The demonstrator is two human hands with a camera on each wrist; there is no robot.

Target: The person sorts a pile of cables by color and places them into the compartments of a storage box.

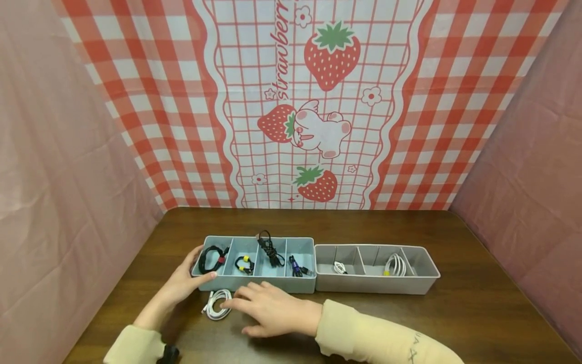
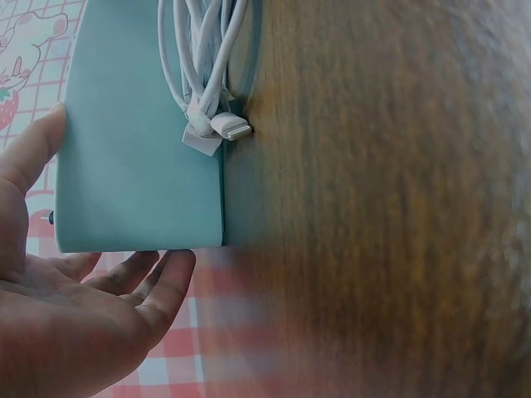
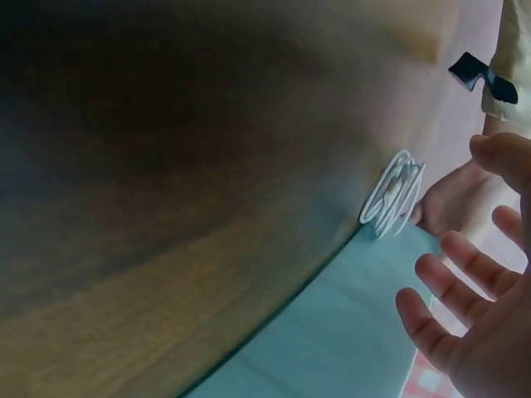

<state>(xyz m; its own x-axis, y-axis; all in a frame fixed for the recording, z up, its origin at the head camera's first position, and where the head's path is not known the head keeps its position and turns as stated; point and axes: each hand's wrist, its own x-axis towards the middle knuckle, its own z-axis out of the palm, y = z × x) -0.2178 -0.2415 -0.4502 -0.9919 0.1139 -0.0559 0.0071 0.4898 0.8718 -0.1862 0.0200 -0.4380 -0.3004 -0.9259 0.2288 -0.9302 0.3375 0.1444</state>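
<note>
My left hand point(image 1: 184, 280) holds the left end of a light blue divided box point(image 1: 282, 286), thumb over its front rim and fingers against its end wall. In front of that box, on the table, lies a coiled white charging cable point(image 1: 219, 305); its connector point(image 2: 231, 127) shows in the left wrist view. My right hand point(image 1: 273, 309) hovers just right of the coil with fingers spread and nothing held. In the right wrist view, a gap separates its fingertips point(image 3: 412, 305) from the white cable point(image 3: 394, 195).
The blue box has a black cable with red tie point(image 1: 213, 259), a yellow-tied one point(image 1: 245, 265), a black bundle point(image 1: 270, 253) and a purple-tied one point(image 1: 297, 267). A grey divided box point(image 1: 373, 284) adjoins it, holding white cables point(image 1: 396, 265). Wooden table point(image 1: 473, 313) surrounds both.
</note>
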